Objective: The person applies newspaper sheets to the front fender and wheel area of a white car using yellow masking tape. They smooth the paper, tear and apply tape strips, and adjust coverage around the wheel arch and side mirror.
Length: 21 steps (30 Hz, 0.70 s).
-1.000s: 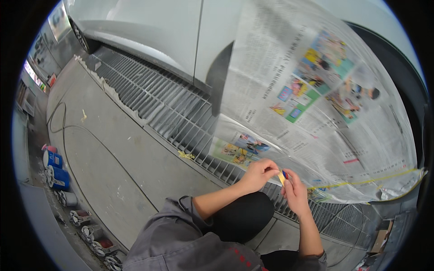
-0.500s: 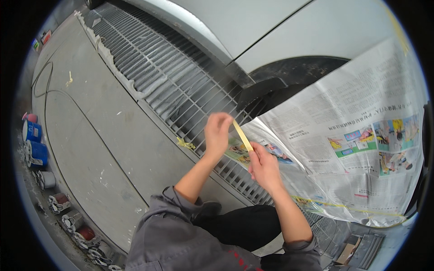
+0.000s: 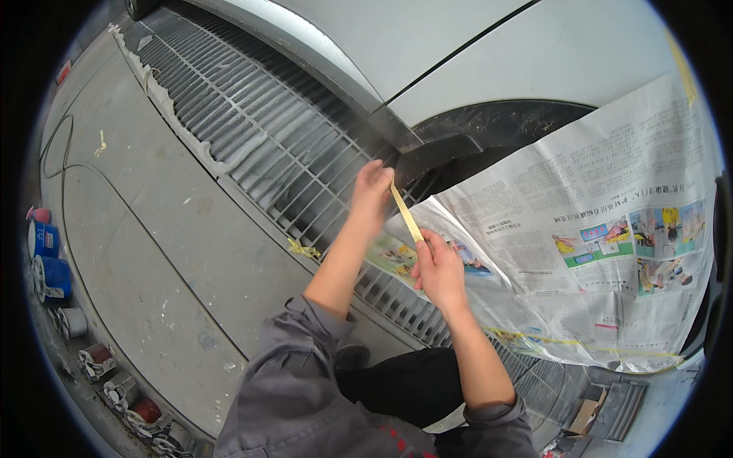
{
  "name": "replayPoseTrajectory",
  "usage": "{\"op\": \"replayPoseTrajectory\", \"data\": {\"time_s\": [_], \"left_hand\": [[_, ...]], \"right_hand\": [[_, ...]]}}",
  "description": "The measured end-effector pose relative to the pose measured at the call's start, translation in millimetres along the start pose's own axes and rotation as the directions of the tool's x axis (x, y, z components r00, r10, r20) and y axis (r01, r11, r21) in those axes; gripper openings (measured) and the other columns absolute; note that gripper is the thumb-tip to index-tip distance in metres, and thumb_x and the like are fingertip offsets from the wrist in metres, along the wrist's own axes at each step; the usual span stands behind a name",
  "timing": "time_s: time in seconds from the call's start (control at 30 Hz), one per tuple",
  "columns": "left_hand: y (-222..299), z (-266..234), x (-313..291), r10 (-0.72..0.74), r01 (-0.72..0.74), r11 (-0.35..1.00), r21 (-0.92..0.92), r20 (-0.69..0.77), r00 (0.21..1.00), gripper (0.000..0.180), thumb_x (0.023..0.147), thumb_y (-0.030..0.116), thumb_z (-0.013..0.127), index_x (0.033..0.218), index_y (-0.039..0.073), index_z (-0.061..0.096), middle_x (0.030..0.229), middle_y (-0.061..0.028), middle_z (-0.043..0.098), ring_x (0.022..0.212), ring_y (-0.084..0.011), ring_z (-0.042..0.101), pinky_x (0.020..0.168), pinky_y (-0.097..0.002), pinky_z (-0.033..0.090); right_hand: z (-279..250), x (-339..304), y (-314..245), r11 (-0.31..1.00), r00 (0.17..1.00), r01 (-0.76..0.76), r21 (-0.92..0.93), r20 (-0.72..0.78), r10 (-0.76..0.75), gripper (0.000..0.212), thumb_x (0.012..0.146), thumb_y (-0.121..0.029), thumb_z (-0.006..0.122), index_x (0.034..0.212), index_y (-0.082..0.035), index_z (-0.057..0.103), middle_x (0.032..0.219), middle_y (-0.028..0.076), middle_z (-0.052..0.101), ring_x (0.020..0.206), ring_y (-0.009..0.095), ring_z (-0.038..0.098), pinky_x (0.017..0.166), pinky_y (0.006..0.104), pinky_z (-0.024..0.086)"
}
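A strip of yellow masking tape [image 3: 405,211] is stretched between my two hands. My left hand [image 3: 373,191] pinches its upper end, above the floor grate. The lower end is gripped by my right hand [image 3: 440,269], next to the loose edge of a newspaper sheet [image 3: 534,198]. That newspaper hangs over the corner of a light grey car [image 3: 489,76], and yellow tape runs along its lower edge. Behind the sheet's left edge, the black wheel arch [image 3: 504,122] is partly covered. Whether a tape roll sits inside my right hand is hidden.
A metal floor grate [image 3: 252,122] runs beside the car, with a crumpled bit of yellow tape [image 3: 304,248] at its edge. Several paint cans, including a blue can [image 3: 52,278], line the far left. A hose [image 3: 107,174] lies on the grey floor. A cardboard box [image 3: 588,412] stands at lower right.
My left hand has moved up and slightly right, toward the wheel arch, with its tape end. The right hand has shifted slightly up and left. The tape strip stays stretched between them.
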State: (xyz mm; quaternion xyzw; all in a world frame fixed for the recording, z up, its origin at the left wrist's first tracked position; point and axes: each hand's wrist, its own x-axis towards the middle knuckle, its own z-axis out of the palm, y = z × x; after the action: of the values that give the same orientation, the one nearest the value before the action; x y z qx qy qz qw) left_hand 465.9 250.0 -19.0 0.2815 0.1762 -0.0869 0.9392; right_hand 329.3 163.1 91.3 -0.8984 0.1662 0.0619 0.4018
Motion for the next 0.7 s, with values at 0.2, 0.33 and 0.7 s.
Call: {"op": "replayPoseTrajectory", "data": {"time_s": [0.2,0.33,0.7], "left_hand": [[-27,-52,2,0.162,-0.222,0.908,0.354,0.191,0.968,0.019,0.101,0.018,0.064,0.112,0.003,0.067,0.104,-0.0002,0.068,0.098,-0.0112,0.061,0.088,-0.0264,0.048],[-2,-71,-13,-0.181,-0.152,0.816,0.557,0.497,0.849,0.036,0.097,0.014,0.066,0.130,0.000,0.065,0.119,-0.0051,0.070,0.108,-0.0148,0.063,0.096,-0.0296,0.048],[7,-42,0,-0.264,-0.023,0.874,0.485,0.514,0.816,0.025,0.091,0.012,0.075,0.113,0.000,0.074,0.104,-0.0028,0.074,0.093,-0.0093,0.066,0.085,-0.0261,0.052]], "right_hand": [[14,14,32,0.984,0.980,0.126,-0.125,-0.140,-0.143,0.024,0.103,-0.017,0.057,0.118,-0.001,0.066,0.062,0.006,0.064,0.046,0.011,0.058,0.046,0.0281,0.047],[15,25,25,0.999,0.965,0.029,-0.040,-0.259,-0.039,0.019,0.093,-0.022,0.064,0.100,-0.007,0.074,0.076,0.020,0.071,0.071,0.039,0.070,0.067,0.0461,0.055],[19,41,26,0.998,0.902,-0.056,-0.005,-0.429,0.048,0.017,0.088,-0.022,0.066,0.094,-0.011,0.077,0.080,0.018,0.072,0.074,0.038,0.071,0.072,0.0445,0.057]]}}
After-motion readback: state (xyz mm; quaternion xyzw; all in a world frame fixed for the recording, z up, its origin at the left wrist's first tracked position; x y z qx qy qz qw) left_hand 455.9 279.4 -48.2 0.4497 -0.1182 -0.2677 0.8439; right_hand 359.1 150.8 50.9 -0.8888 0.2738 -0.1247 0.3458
